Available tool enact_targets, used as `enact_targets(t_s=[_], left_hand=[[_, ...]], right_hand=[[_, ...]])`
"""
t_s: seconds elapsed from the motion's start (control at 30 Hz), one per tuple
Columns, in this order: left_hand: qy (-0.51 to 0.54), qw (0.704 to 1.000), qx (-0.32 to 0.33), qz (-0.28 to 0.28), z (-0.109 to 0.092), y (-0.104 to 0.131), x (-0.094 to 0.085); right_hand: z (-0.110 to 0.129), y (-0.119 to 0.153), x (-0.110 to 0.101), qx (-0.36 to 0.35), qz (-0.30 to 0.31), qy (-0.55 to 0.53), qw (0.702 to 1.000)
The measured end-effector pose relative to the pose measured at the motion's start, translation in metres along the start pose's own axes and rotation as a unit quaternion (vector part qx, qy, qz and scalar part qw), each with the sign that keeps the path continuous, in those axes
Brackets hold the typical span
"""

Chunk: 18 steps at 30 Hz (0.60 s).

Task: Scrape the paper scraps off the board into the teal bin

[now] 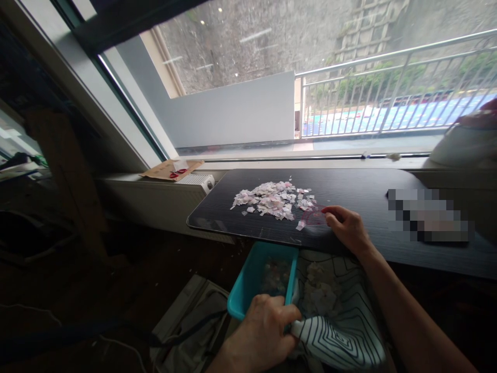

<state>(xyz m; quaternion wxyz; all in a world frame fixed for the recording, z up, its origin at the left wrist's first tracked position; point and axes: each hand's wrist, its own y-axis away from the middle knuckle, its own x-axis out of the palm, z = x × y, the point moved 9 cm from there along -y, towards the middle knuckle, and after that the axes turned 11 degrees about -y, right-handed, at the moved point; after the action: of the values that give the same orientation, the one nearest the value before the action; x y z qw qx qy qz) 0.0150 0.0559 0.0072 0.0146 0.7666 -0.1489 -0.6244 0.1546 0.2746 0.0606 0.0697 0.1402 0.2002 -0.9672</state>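
Observation:
My right hand rests at the dark tabletop, its thumb and fingers pinched on the edge of a thin red mesh piece. Left of the mesh lies a loose pile of small pale paper pieces. Below the table edge, my left hand grips the near rim of a turquoise bin together with a bit of striped cloth. Inside the bin are small scraps, dimly seen. More pale pieces lie on the cloth right of the bin.
Red-handled scissors lie on a brown envelope on the sill at left, above a white radiator. A blurred-out object sits on the table's right side. A window and outdoor railing are beyond.

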Motion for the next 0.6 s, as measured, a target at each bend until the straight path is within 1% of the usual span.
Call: enact_targets(t_s=[0.07, 0.13, 0.23, 0.3, 0.37, 0.43, 0.5, 0.6], left_hand=[[-0.001, 1.0, 0.0, 0.0, 0.0, 0.0, 0.0], [0.002, 1.0, 0.002, 0.0, 0.0, 0.0, 0.001], [0.004, 1.0, 0.004, -0.003, -0.001, 0.0, -0.001], [0.002, 1.0, 0.002, -0.003, -0.001, 0.0, -0.001], [-0.003, 1.0, 0.001, 0.001, -0.001, 0.0, -0.001], [-0.007, 1.0, 0.002, 0.006, -0.001, 0.0, -0.001], [-0.007, 1.0, 0.004, 0.011, -0.001, 0.001, -0.001], [-0.008, 1.0, 0.004, 0.01, -0.001, 0.001, 0.0]], right_hand=[[0.004, 0.002, 0.008, -0.003, 0.043, -0.031, 0.999], [0.005, 0.003, 0.009, 0.002, 0.049, -0.062, 0.997], [0.001, 0.001, 0.003, 0.014, 0.017, -0.062, 0.998], [-0.003, 0.0, 0.001, 0.018, 0.004, -0.028, 0.999], [-0.006, -0.001, -0.004, 0.018, -0.024, 0.007, 1.0], [-0.006, -0.001, -0.009, 0.014, -0.05, 0.012, 0.999], [-0.004, -0.001, -0.007, 0.004, -0.038, -0.001, 0.999], [0.001, 0.0, 0.002, -0.005, 0.009, 0.006, 1.0]])
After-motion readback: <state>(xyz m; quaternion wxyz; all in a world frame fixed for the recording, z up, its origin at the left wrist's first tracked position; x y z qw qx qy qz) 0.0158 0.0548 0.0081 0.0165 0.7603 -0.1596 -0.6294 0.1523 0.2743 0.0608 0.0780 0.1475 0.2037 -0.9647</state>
